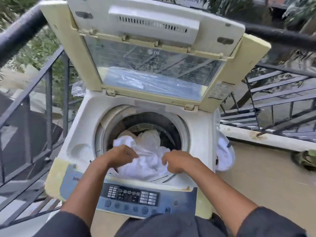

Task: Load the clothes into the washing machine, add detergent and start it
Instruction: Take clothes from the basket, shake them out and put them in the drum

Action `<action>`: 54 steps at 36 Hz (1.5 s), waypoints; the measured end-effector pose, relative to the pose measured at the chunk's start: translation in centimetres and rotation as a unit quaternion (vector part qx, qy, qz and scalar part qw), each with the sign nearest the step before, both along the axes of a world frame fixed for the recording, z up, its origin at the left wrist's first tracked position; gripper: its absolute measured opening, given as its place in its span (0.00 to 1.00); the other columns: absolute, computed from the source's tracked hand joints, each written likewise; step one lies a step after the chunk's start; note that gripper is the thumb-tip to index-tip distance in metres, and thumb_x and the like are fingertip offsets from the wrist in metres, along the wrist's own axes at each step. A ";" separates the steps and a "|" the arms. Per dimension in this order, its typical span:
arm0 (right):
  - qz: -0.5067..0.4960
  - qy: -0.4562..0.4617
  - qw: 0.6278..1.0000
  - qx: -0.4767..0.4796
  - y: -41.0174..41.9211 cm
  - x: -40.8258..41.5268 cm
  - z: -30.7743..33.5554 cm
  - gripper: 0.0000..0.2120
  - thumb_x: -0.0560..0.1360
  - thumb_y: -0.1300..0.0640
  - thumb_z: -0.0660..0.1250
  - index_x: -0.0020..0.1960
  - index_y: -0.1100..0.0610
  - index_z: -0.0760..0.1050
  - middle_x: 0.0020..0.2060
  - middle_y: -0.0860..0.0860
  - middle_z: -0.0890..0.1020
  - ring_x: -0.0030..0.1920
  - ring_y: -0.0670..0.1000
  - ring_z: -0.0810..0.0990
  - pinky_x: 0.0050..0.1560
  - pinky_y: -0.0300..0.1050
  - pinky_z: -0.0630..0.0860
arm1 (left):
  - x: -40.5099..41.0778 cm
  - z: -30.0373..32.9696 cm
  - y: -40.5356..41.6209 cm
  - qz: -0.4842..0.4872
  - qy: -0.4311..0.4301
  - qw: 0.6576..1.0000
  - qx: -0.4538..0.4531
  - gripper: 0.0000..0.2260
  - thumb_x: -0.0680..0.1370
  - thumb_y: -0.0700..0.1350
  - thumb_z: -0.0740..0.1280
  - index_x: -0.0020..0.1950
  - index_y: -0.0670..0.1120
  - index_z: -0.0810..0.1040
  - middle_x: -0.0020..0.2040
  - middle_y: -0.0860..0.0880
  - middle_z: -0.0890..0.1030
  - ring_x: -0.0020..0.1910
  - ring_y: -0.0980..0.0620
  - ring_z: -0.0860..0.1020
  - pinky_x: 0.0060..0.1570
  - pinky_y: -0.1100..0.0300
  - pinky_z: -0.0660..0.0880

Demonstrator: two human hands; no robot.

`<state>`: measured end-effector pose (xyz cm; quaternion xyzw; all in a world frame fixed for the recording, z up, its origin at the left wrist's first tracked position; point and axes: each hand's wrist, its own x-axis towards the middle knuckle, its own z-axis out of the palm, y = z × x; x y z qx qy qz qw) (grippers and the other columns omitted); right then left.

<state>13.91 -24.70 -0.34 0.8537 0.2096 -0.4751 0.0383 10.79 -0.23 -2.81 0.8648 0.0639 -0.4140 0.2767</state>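
A top-loading washing machine stands in front of me with its lid folded up. White clothes fill the round drum opening and spill over its front rim. My left hand grips the white cloth at the left of the pile, fingers curled into it. At the right of the pile, my right hand pinches the same cloth. The control panel with its display and round buttons lies below my forearms.
A white laundry bag or basket with more white cloth sits against the machine's right side. Black metal railings run along the left and the back right. A green sandal lies on the tan floor at right.
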 end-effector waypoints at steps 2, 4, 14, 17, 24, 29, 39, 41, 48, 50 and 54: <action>-0.021 -0.032 0.999 0.033 -0.5 0.1 -0.1 0.21 0.79 0.63 0.58 0.69 0.51 0.75 0.67 0.54 0.77 0.62 0.60 0.79 0.59 0.51 0.76 | 0.2 0.2 -0.2 0.026 -0.027 0.999 -0.019 0.15 0.78 0.45 0.64 0.56 0.65 0.83 0.63 0.54 0.84 0.63 0.52 0.81 0.68 0.53 0.75; -0.056 -0.069 0.994 0.069 -1.1 0.2 -0.1 0.23 0.79 0.62 0.59 0.71 0.46 0.73 0.68 0.53 0.77 0.62 0.60 0.79 0.53 0.49 0.74 | 0.3 0.6 -0.5 0.055 -0.055 0.996 -0.041 0.15 0.79 0.45 0.65 0.60 0.61 0.83 0.64 0.53 0.83 0.63 0.50 0.81 0.68 0.52 0.75; -0.276 -0.218 0.900 0.257 -8.1 -0.1 2.5 0.12 0.81 0.50 0.62 0.62 0.43 0.79 0.56 0.46 0.85 0.54 0.54 0.83 0.53 0.51 0.80 | 1.9 5.1 -6.8 0.089 -0.175 0.971 -0.134 0.11 0.83 0.47 0.68 0.64 0.54 0.83 0.59 0.55 0.85 0.58 0.57 0.82 0.59 0.56 0.79; -0.337 -0.254 0.858 0.292 -11.3 -0.1 2.7 0.10 0.81 0.50 0.64 0.60 0.44 0.80 0.49 0.45 0.86 0.49 0.51 0.84 0.51 0.51 0.81 | 2.8 6.4 -10.2 0.086 -0.177 0.964 -0.176 0.09 0.83 0.46 0.68 0.62 0.55 0.84 0.58 0.58 0.85 0.58 0.59 0.82 0.59 0.57 0.79; -0.473 -0.278 0.781 0.296 -20.8 0.5 1.1 0.11 0.78 0.56 0.68 0.56 0.45 0.83 0.45 0.42 0.85 0.44 0.45 0.83 0.51 0.46 0.81 | 5.9 8.3 -20.6 0.040 -0.152 0.957 -0.245 0.09 0.84 0.44 0.66 0.56 0.53 0.86 0.52 0.54 0.88 0.54 0.53 0.85 0.61 0.47 0.81; -0.511 -0.272 0.776 0.250 -28.0 1.8 -1.6 0.11 0.76 0.57 0.69 0.51 0.41 0.81 0.41 0.41 0.83 0.41 0.45 0.82 0.50 0.45 0.80 | 8.5 6.1 -29.0 0.038 -0.127 0.960 -0.246 0.07 0.82 0.45 0.68 0.53 0.53 0.86 0.50 0.53 0.88 0.51 0.52 0.85 0.55 0.48 0.81; -0.541 -0.175 0.799 0.195 -37.8 6.6 -15.6 0.11 0.76 0.54 0.67 0.57 0.44 0.80 0.52 0.47 0.86 0.51 0.55 0.85 0.51 0.48 0.80 | 11.8 -7.1 -42.3 0.147 -0.051 0.975 -0.160 0.04 0.77 0.49 0.69 0.48 0.59 0.82 0.48 0.56 0.84 0.48 0.57 0.83 0.51 0.58 0.76; -0.528 -0.149 0.815 0.190 -38.8 7.5 -19.2 0.13 0.76 0.56 0.67 0.58 0.45 0.79 0.53 0.49 0.86 0.53 0.57 0.84 0.51 0.48 0.79 | 12.3 -10.3 -43.9 0.178 -0.027 0.974 -0.140 0.04 0.76 0.51 0.69 0.48 0.60 0.80 0.53 0.53 0.85 0.56 0.50 0.83 0.60 0.55 0.77; -0.457 -0.089 0.867 0.176 -41.1 10.5 -33.5 0.17 0.79 0.58 0.64 0.67 0.57 0.76 0.60 0.57 0.82 0.60 0.61 0.79 0.46 0.45 0.67 | 13.9 -19.9 -47.5 0.197 0.046 0.977 -0.069 0.18 0.82 0.46 0.67 0.72 0.46 0.77 0.70 0.45 0.79 0.69 0.44 0.76 0.69 0.50 0.73; -0.451 -0.074 0.872 0.175 -41.0 11.5 -37.3 0.17 0.80 0.59 0.64 0.68 0.59 0.75 0.63 0.58 0.81 0.63 0.61 0.78 0.49 0.47 0.70 | 14.4 -22.7 -47.8 0.197 0.045 0.978 -0.053 0.19 0.83 0.44 0.67 0.74 0.46 0.75 0.72 0.46 0.77 0.72 0.44 0.75 0.70 0.52 0.72; -0.432 -0.057 0.885 0.167 -39.7 14.4 -44.0 0.21 0.80 0.55 0.66 0.72 0.55 0.73 0.64 0.58 0.81 0.64 0.62 0.79 0.59 0.54 0.78 | 15.3 -27.3 -47.8 0.227 0.038 0.973 -0.032 0.20 0.83 0.45 0.67 0.75 0.47 0.75 0.73 0.46 0.76 0.70 0.45 0.75 0.67 0.54 0.73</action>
